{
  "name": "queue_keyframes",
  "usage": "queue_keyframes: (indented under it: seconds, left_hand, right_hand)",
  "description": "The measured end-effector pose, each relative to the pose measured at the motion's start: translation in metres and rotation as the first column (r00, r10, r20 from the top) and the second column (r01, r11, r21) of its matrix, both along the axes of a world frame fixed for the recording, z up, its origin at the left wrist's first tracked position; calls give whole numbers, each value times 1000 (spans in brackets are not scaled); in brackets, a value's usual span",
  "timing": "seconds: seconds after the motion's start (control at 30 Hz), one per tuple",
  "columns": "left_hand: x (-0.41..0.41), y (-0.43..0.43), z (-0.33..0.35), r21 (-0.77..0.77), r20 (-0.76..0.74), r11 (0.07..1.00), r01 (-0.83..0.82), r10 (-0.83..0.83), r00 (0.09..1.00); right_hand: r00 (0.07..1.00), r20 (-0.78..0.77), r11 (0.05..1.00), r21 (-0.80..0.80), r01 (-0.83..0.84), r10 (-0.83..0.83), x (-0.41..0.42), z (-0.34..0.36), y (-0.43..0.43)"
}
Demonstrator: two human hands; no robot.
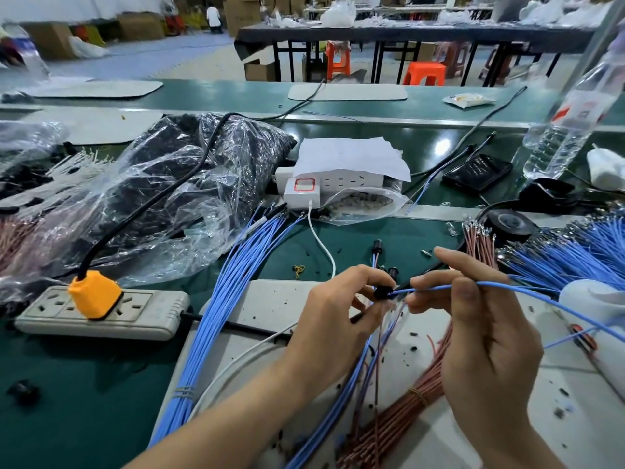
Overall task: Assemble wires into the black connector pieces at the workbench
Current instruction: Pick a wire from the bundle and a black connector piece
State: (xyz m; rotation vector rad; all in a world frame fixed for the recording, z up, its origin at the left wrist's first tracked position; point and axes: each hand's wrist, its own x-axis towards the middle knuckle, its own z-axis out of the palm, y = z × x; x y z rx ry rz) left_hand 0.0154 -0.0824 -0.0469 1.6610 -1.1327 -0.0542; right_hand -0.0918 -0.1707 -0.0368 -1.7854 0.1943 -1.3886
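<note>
Pinching black connector piece (384, 292) in left hand (333, 309) — thumb and curled fingertips round it, just above the grey mat (270, 299). Gripping single blue wire (436, 287) in right hand (483, 319), thumb and forefinger closed on it right beside the connector. Wire tip touching the connector's right face; can't tell if seated. Hands close together, nearly fingertip to fingertip, wire trailing off to the right past the right hand.

Left of left hand: tied blue wire bundle (216, 316) running away across the mat, then beige power strip (101, 309) with orange plug (94, 294) on green bench (67, 384). Beyond that strip: clear plastic bag (189, 184) of black parts.

Just beyond left-hand fingertips: small black connectors (376, 247) with wires in.

Below right hand: banded brown wire bundle (416, 397). Beyond right hand: brown wires with metal terminals (477, 238), then black tape roll (510, 225). Right of right hand — loose heap of blue wires (575, 258).

Farther beyond both hands: white power strip (334, 182), phone (477, 170), water bottle (568, 123).
</note>
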Motion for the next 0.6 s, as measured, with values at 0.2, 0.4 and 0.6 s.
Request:
queue_keyframes:
  seconds: [0.2, 0.4, 0.6]
  left_hand:
    - [-1, 1, 0, 0, 54, 1000, 8, -8, 998]
    - [2, 1, 0, 3, 121, 1000, -2, 2, 993]
    - [1, 0, -1, -12, 151, 1000, -16, 17, 988]
  right_hand:
    - [999, -49, 1000, 14, 1, -1, 0, 1, 1]
    - [999, -40, 999, 37, 22, -21, -2, 3, -1]
    - [980, -197, 996, 89, 14, 4, 1, 4, -4]
